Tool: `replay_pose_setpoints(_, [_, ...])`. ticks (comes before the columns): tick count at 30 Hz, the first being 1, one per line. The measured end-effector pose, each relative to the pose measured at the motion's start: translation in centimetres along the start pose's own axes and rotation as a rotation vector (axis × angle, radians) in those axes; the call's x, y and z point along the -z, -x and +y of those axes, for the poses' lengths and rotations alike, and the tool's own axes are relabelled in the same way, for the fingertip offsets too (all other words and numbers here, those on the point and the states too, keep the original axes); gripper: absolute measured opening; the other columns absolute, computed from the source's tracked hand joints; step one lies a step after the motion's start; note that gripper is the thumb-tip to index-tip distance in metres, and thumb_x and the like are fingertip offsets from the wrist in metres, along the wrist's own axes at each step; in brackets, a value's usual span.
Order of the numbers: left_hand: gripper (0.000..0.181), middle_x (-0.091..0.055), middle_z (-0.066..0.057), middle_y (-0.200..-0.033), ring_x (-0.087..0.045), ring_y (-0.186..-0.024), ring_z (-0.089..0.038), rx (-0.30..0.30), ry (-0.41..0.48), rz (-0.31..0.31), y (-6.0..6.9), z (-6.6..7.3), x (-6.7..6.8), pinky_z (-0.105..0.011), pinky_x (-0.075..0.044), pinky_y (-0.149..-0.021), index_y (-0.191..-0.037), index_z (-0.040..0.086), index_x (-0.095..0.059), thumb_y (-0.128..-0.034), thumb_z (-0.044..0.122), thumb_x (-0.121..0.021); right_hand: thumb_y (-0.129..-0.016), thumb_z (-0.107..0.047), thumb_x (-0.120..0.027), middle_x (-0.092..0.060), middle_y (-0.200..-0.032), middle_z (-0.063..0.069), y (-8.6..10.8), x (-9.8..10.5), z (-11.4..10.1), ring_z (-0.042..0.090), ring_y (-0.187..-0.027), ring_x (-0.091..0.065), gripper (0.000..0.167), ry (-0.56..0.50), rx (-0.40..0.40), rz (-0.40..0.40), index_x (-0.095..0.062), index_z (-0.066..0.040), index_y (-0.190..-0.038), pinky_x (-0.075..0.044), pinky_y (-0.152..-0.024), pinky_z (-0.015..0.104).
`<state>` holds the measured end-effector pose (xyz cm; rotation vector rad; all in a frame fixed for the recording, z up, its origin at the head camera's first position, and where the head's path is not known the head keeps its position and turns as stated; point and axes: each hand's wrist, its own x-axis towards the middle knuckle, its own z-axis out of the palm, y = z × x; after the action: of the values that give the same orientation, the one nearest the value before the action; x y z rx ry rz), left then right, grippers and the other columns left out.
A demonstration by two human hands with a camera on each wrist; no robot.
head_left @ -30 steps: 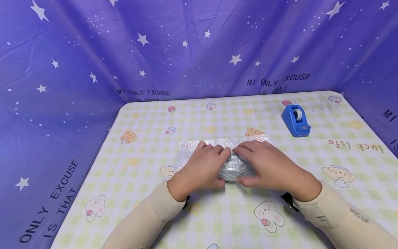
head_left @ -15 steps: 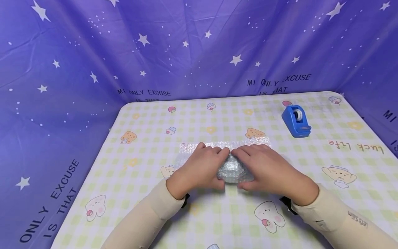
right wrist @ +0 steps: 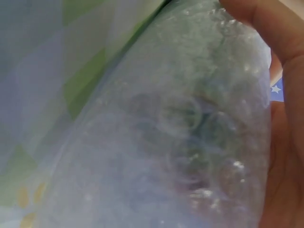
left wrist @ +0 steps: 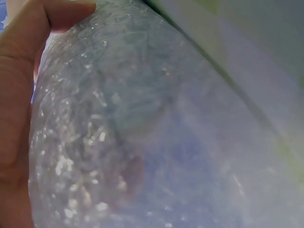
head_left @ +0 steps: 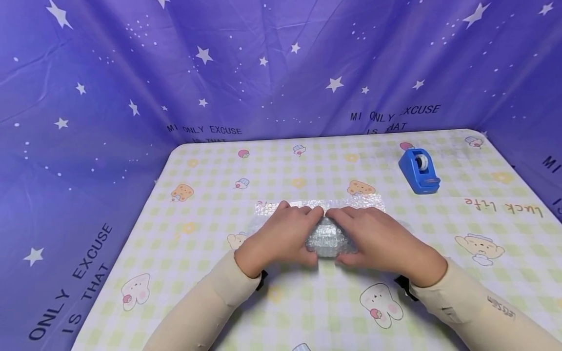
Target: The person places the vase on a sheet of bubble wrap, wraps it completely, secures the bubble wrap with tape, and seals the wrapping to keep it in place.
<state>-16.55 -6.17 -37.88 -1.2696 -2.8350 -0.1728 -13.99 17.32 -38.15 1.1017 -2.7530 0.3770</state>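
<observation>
A roll of clear bubble wrap (head_left: 327, 239) lies across the middle of the table, and its loose flat sheet (head_left: 369, 200) stretches out on the far side. What is rolled inside cannot be made out through the layers. My left hand (head_left: 285, 236) grips the roll's left part, thumb on the near side and fingers over the top. On the right part, my right hand (head_left: 375, 239) grips it in the same way, its fingertips close to the left hand's. Both wrist views are filled by the shiny wrap, with the left thumb (left wrist: 66, 14) and right thumb (right wrist: 266, 23) against it.
A blue tape dispenser (head_left: 419, 170) with a roll of tape stands at the back right of the table. A checked cartoon tablecloth (head_left: 210, 195) covers the tabletop. Purple star-printed curtains (head_left: 281, 63) hang behind and at the sides.
The sheet's far edge has come slightly nearer, and the roll between the hands has shifted a little. My right hand and forearm have moved slightly nearer; the grip of both hands stays.
</observation>
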Motion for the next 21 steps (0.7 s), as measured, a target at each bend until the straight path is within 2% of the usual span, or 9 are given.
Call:
replay_pose_setpoints(14, [0.068, -0.065, 0.007, -0.099, -0.065, -0.087, -0.009, 0.016, 0.036, -0.016, -0.06, -0.19, 0.14, -0.038, -0.042, -0.082, -0.119, 0.018, -0.053, -0.0661, 0.049, -0.082, -0.071, -0.049, -0.089, -0.070, -0.113, -0.002, -0.06, -0.26, 0.62, 0.011, -0.089, -0.066, 0.084, -0.024, 0.000, -0.008, -0.056, -0.012, -0.138, -0.054, -0.080, 0.039])
replay_pose_setpoints(21, [0.066, -0.066, 0.008, -0.098, -0.065, -0.087, -0.010, 0.017, 0.018, 0.004, 0.04, -0.07, 0.09, -0.039, -0.041, -0.086, -0.118, 0.018, -0.055, -0.0661, 0.049, -0.081, -0.070, -0.051, -0.089, -0.071, -0.110, -0.003, -0.09, -0.14, 0.68, 0.009, -0.082, -0.063, 0.083, -0.014, -0.006, -0.009, -0.058, -0.013, -0.137, -0.053, -0.076, 0.037])
